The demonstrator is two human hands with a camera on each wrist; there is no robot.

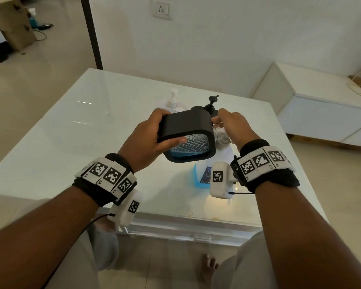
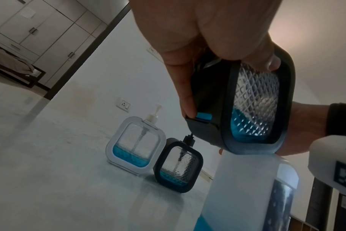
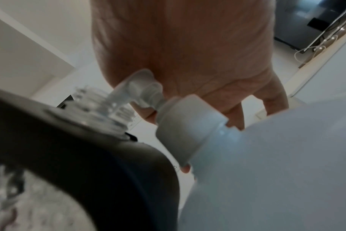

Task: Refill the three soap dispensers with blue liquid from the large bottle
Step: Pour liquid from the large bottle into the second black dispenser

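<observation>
Barely started imo: left hand [image 1: 148, 138] fingers curl round the black-framed, diamond-textured clear dispenser [image 1: 188, 138], pump off, tilted under the large white bottle's [image 2: 245, 192] spout; right hand [image 1: 233, 126] fingers on that pump, grip unclear, other two dispensers low.

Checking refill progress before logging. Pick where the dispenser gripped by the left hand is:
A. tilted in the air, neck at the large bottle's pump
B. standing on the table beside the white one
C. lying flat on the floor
A: the left hand grips the black dispenser tilted above the table, its neck at the large bottle pump.
</observation>
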